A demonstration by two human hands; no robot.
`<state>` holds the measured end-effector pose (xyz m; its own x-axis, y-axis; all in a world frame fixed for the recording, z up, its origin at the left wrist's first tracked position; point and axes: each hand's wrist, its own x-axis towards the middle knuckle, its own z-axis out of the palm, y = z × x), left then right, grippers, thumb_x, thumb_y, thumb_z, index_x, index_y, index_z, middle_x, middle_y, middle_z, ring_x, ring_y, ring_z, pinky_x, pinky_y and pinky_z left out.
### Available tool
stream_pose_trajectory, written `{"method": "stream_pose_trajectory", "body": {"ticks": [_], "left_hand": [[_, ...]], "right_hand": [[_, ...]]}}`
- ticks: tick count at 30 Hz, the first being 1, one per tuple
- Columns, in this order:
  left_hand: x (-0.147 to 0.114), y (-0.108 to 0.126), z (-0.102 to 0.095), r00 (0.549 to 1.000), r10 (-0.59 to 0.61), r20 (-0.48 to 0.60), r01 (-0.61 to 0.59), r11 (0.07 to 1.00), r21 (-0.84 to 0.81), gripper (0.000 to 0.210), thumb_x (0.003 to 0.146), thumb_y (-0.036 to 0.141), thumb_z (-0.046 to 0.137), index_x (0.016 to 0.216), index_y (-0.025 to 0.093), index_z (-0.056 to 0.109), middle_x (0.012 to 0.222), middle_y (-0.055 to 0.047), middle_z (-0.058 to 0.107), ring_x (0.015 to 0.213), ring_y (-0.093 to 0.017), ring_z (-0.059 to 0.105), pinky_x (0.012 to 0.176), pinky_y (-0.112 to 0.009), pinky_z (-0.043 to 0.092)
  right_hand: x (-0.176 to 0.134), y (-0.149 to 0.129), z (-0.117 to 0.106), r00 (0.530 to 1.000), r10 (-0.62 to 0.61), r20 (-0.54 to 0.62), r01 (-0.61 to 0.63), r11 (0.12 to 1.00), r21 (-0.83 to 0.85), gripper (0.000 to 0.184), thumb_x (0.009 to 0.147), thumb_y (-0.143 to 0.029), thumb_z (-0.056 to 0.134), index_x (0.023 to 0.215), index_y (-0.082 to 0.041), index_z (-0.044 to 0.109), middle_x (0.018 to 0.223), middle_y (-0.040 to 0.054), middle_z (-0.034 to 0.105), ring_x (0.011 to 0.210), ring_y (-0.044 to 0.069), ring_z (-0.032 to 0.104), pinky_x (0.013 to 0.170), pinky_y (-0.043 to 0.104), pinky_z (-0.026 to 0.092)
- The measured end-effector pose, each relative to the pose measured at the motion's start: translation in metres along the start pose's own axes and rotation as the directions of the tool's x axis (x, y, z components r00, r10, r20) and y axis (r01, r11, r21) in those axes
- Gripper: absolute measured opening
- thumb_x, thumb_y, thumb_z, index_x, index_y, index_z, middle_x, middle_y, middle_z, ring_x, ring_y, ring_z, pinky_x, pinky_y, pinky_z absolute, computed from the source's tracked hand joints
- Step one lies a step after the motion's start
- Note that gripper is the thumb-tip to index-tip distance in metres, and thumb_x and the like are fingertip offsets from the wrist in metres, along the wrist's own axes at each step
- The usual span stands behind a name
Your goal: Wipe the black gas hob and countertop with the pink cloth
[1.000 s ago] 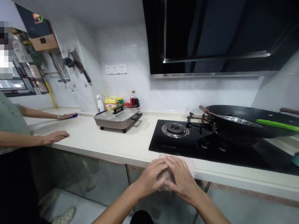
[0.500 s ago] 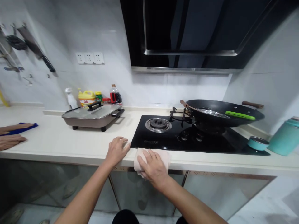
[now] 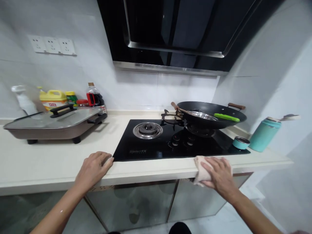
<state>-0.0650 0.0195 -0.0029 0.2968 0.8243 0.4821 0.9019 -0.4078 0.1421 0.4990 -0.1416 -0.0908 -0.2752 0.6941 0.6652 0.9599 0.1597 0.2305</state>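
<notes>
My right hand (image 3: 220,175) presses a pale pink cloth (image 3: 202,170) over the counter's front edge, its fingers on top of the folds. The cloth drapes partly down the front. My left hand (image 3: 94,169) rests on the white counter (image 3: 151,167) with fingers loosely apart and nothing held; its thumb is at the front left corner of the black gas stove (image 3: 156,152). Above the cloth, on the stove's right side, sits a black wok (image 3: 207,125) with wooden handles. A green-handled utensil (image 3: 226,117) lies in it.
A lidded electric pan (image 3: 53,130) stands at left, before a yellow jug (image 3: 52,99) and a dark sauce bottle (image 3: 95,97). Right of the stove are a teal flask (image 3: 265,135) and its small cup (image 3: 241,143). A black range hood (image 3: 165,32) overhangs the stove.
My right hand has slid the cloth rightward along the counter edge. My left hand stays by the stove corner. The view has turned right, and another person's hands have left it.
</notes>
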Motion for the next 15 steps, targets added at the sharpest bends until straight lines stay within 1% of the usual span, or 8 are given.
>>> {"method": "stream_pose_trajectory", "body": {"ticks": [2, 4, 6, 7, 9, 11, 13, 15], "left_hand": [[0.002, 0.001, 0.000, 1.000, 0.003, 0.002, -0.003, 1.000, 0.010, 0.042, 0.095, 0.053, 0.044, 0.099, 0.025, 0.076, 0.107, -0.006, 0.075, 0.104, -0.028, 0.066, 0.094, -0.038, 0.046], [0.003, 0.003, -0.002, 1.000, -0.008, 0.017, 0.008, 1.000, 0.020, 0.043, 0.095, 0.053, 0.043, 0.100, 0.026, 0.076, 0.107, -0.006, 0.075, 0.104, -0.028, 0.066, 0.093, -0.039, 0.047], [0.004, 0.007, -0.004, 0.999, -0.022, 0.036, 0.021, 0.999, 0.031, 0.045, 0.095, 0.052, 0.042, 0.101, 0.025, 0.077, 0.109, -0.007, 0.075, 0.105, -0.028, 0.065, 0.093, -0.040, 0.046], [0.004, 0.009, -0.005, 0.999, -0.028, 0.042, 0.027, 0.999, 0.034, 0.045, 0.094, 0.051, 0.042, 0.101, 0.024, 0.077, 0.110, -0.007, 0.075, 0.105, -0.029, 0.065, 0.094, -0.040, 0.046], [0.004, 0.012, -0.006, 0.998, -0.048, 0.050, 0.046, 0.998, 0.039, 0.045, 0.094, 0.050, 0.041, 0.101, 0.024, 0.078, 0.111, -0.007, 0.075, 0.106, -0.029, 0.064, 0.094, -0.040, 0.046], [0.005, 0.013, -0.007, 0.996, -0.072, 0.057, 0.070, 0.997, 0.039, 0.045, 0.093, 0.050, 0.042, 0.102, 0.025, 0.078, 0.111, -0.007, 0.074, 0.107, -0.029, 0.064, 0.094, -0.040, 0.046], [0.005, 0.013, -0.007, 0.993, -0.091, 0.068, 0.089, 0.995, 0.032, 0.045, 0.092, 0.051, 0.043, 0.104, 0.026, 0.078, 0.112, -0.006, 0.074, 0.109, -0.029, 0.063, 0.094, -0.040, 0.046], [0.005, 0.013, -0.007, 0.992, -0.103, 0.070, 0.101, 0.995, 0.024, 0.045, 0.092, 0.051, 0.043, 0.104, 0.026, 0.078, 0.113, -0.006, 0.074, 0.110, -0.030, 0.063, 0.095, -0.041, 0.046]], "right_hand": [[-0.026, 0.038, -0.001, 0.991, 0.123, 0.049, -0.116, 0.986, -0.119, 0.067, 0.079, -0.061, 0.077, 0.134, -0.026, 0.062, 0.144, 0.0170, 0.057, 0.133, 0.041, 0.046, 0.116, 0.067, 0.019], [-0.045, 0.065, -0.003, 0.971, 0.236, 0.048, -0.224, 0.957, -0.186, 0.067, 0.079, -0.059, 0.074, 0.136, -0.026, 0.060, 0.147, 0.0181, 0.054, 0.134, 0.041, 0.045, 0.115, 0.068, 0.020], [-0.053, 0.077, -0.005, 0.954, 0.296, 0.052, -0.279, 0.937, -0.211, 0.067, 0.078, -0.057, 0.072, 0.136, -0.026, 0.058, 0.148, 0.0178, 0.052, 0.134, 0.040, 0.045, 0.113, 0.065, 0.024], [-0.053, 0.077, -0.006, 0.949, 0.309, 0.060, -0.288, 0.931, -0.223, 0.068, 0.078, -0.057, 0.073, 0.136, -0.026, 0.059, 0.148, 0.0177, 0.052, 0.134, 0.040, 0.045, 0.113, 0.064, 0.026], [-0.044, 0.064, -0.009, 0.945, 0.317, 0.081, -0.289, 0.924, -0.252, 0.070, 0.075, -0.056, 0.078, 0.135, -0.026, 0.061, 0.148, 0.0182, 0.052, 0.132, 0.041, 0.045, 0.112, 0.063, 0.028], [-0.025, 0.037, -0.011, 0.946, 0.302, 0.121, -0.265, 0.930, -0.253, 0.072, 0.073, -0.056, 0.083, 0.135, -0.026, 0.063, 0.148, 0.0193, 0.053, 0.131, 0.042, 0.045, 0.109, 0.062, 0.031], [0.001, -0.005, -0.013, 0.948, 0.254, 0.193, -0.217, 0.957, -0.192, 0.074, 0.073, -0.057, 0.085, 0.137, -0.027, 0.063, 0.149, 0.0189, 0.052, 0.131, 0.043, 0.045, 0.105, 0.062, 0.034], [0.035, -0.056, -0.014, 0.946, 0.189, 0.263, -0.172, 0.981, -0.087, 0.076, 0.074, -0.054, 0.087, 0.141, -0.030, 0.060, 0.151, 0.0171, 0.052, 0.131, 0.043, 0.044, 0.105, 0.063, 0.034]]}}
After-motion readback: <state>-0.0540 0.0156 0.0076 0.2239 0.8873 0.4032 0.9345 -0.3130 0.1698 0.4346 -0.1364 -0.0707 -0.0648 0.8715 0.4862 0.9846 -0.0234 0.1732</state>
